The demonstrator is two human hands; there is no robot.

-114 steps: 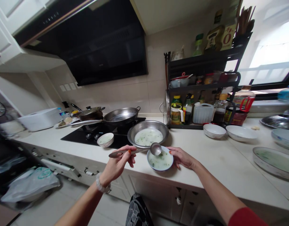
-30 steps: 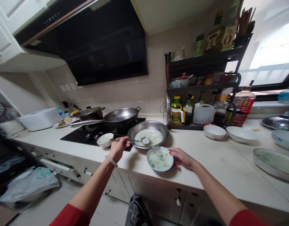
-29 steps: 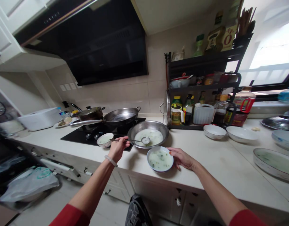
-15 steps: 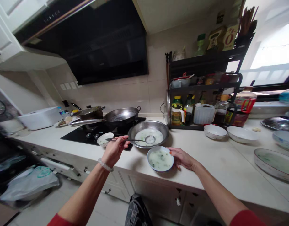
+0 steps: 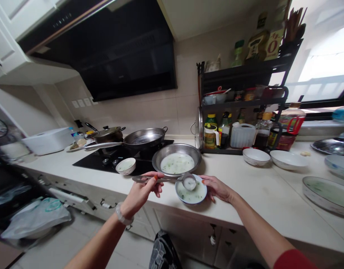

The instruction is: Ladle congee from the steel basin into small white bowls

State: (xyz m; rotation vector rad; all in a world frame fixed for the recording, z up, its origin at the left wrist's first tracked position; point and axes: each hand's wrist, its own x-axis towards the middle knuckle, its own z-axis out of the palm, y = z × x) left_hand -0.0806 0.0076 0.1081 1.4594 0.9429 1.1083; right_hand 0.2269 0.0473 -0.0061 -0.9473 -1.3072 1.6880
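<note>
My left hand is closed around the handle of a metal ladle. The ladle's head, with whitish liquid in it, is over a small blue-rimmed bowl of pale soup with green bits. My right hand grips the right side of that bowl, fingers at the rim; the bowl sits near the counter's front edge. Just behind it stands a wide steel basin holding more of the same milky soup. A smaller white bowl, also with soup in it, rests left of the basin by the stove edge.
Behind are a black cooktop, a long-handled wok and a lidded pot. To the right stand two white bowls, a large soup dish and a black rack of bottles. The white counter ends in front of me.
My left hand has brought the ladle from above the basin forward and right, over the blue-rimmed bowl. My right hand and the bowl have stayed in place.
</note>
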